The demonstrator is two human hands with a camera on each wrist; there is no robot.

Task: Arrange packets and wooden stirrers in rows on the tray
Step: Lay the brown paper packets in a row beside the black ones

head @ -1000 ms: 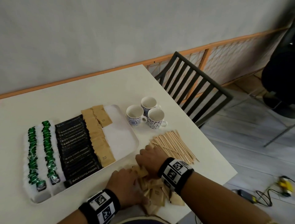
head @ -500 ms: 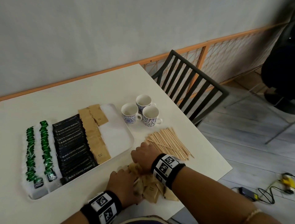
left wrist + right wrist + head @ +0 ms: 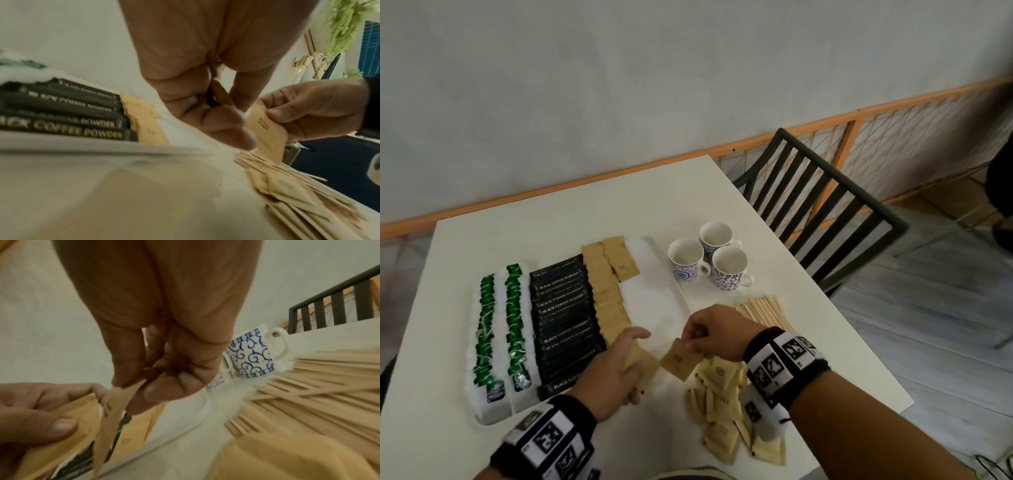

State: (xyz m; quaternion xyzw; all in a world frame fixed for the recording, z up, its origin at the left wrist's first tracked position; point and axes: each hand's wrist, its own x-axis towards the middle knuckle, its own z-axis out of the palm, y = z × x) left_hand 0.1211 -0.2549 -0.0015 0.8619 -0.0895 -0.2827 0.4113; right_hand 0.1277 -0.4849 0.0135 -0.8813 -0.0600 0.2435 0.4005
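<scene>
A white tray [image 3: 654, 305] holds two rows of green packets [image 3: 513, 322], a row of black coffee packets [image 3: 565, 322] and a row of brown packets [image 3: 607, 294], with a short second brown row started at the far end. My left hand [image 3: 635, 366] grips a few brown packets [image 3: 645, 363] over the tray's near right corner. My right hand [image 3: 690, 342] pinches a single brown packet [image 3: 681, 358] by its top edge, just right of the left hand. Loose brown packets [image 3: 722, 407] lie piled beneath my right wrist. Wooden stirrers [image 3: 763, 308] lie beyond it.
Three blue-patterned white cups [image 3: 709, 253] stand right of the tray's far end. A black slatted chair [image 3: 825, 212] stands at the table's right edge. The table's near edge [image 3: 859, 431] runs close behind the packet pile.
Both hands have left the loose pile and risen toward the tray's near right corner. The left now holds a few brown packets, the right pinches one.
</scene>
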